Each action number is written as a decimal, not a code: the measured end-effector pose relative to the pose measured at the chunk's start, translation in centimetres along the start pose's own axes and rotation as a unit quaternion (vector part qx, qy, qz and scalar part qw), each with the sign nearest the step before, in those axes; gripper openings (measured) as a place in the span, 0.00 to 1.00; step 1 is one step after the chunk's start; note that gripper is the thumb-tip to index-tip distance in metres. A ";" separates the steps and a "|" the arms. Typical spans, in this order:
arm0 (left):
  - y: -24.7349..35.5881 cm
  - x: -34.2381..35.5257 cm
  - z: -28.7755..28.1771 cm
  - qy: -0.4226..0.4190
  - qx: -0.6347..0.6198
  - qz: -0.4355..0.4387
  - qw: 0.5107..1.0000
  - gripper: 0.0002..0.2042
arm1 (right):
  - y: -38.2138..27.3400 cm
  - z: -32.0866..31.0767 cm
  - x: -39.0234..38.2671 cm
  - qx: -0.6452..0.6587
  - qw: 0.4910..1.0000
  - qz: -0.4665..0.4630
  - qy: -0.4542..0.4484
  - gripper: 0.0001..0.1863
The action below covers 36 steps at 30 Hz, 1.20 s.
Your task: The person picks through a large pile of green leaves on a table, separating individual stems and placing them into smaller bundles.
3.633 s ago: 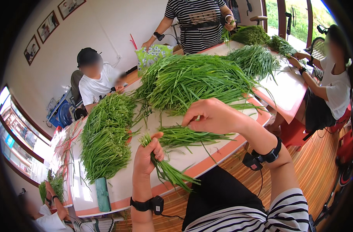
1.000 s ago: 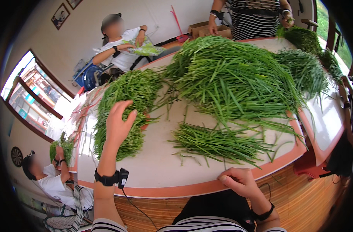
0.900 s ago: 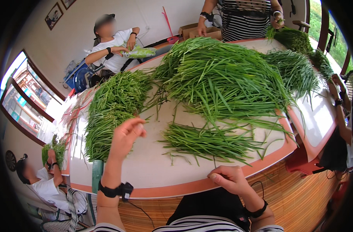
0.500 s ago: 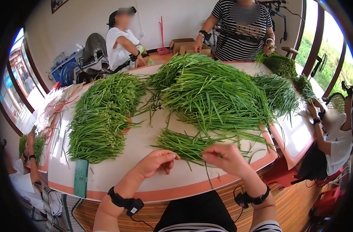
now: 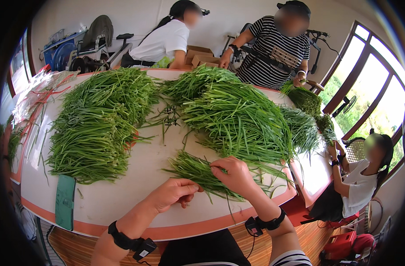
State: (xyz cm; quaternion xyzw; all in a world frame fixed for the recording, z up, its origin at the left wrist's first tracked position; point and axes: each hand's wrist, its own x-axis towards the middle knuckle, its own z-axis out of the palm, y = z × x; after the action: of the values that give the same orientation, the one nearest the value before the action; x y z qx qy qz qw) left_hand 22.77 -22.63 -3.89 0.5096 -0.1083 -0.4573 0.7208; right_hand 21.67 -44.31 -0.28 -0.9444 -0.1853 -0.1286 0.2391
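Note:
A small pile of green chive stalks (image 5: pixel 189 166) lies on the white table in front of me. My right hand (image 5: pixel 235 175) reaches over this pile, its thumb and forefinger pinched among the stalks near the upper edge. My left hand (image 5: pixel 178 194) hovers just below and left of it, fingers curled and thumb pressed to the forefinger; whatever is in that pinch is too small to make out. Beyond the small pile rises a large heap of chives (image 5: pixel 238 111). A second long heap of chives (image 5: pixel 89 137) runs along the left.
A green case (image 5: pixel 65 201) lies by the table's orange front edge (image 5: pixel 167 232). Red ties and clear plastic (image 5: pixel 38 95) lie at the far left. A person in stripes (image 5: pixel 273 48), one in white (image 5: pixel 164 44) and another at right (image 5: pixel 364 170) are around the table.
My right hand has moved left onto the small pile, my left hand slightly lower. The view has swung right. The person in white at the back now leans toward the cardboard boxes.

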 end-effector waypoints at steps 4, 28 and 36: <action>0.2 0.0 0.4 0.055 -0.017 0.039 0.998 0.13 | -0.2 -0.2 -0.1 0.110 0.990 0.092 -0.005 0.09; 0.8 -0.3 -1.4 0.074 -0.168 0.142 0.973 0.14 | 0.7 -1.6 -3.1 0.249 0.955 0.163 -0.009 0.11; 1.3 -0.3 0.2 0.065 -0.116 0.154 0.979 0.17 | -3.5 2.3 -1.9 0.290 0.943 0.153 -0.053 0.10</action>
State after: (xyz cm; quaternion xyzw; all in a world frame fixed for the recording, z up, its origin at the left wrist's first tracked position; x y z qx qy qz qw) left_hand 23.18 -22.49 -2.64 0.4286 -0.0843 -0.3163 0.8421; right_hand 18.86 -40.86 -1.42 -0.8565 -0.0801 0.0196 0.5095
